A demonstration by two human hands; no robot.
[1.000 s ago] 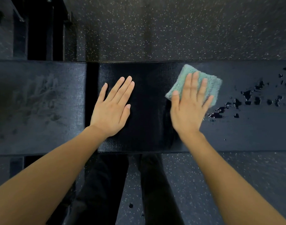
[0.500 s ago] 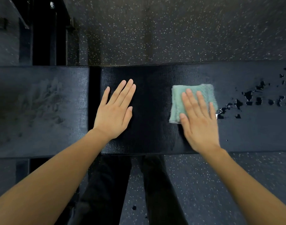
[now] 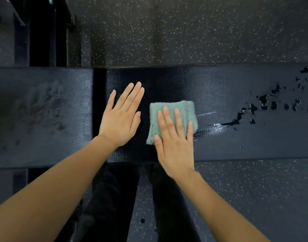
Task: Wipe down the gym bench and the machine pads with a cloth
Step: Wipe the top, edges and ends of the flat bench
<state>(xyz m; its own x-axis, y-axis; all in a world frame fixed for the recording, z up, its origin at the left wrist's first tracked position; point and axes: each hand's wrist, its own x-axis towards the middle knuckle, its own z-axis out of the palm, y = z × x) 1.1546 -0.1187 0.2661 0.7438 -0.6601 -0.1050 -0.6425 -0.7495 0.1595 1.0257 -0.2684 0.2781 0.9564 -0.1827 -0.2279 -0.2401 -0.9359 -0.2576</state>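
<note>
The cloth point(image 3: 186, 110) is showing a pale sea-green with a fuzzy, faintly ribbed weave. The counter point(image 3: 219, 145) under it is looking glossy black with a fine leather-like grain. At 3 o'clock from the cloth, wet blotches point(image 3: 263, 99) are gleaming a deeper black. At 9 o'clock, the other pad point(image 3: 41, 110) is looking duller, charcoal with grey smudges. The floor point(image 3: 184, 32), at 12 and 6 o'clock, is showing dark grey with pale speckles. The trousers point(image 3: 114, 198) are looking plain black.

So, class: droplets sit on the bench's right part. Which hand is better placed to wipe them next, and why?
Right hand: it presses the cloth flat and lies nearer the droplets. The left hand rests bare on the bench, farther away.
</note>
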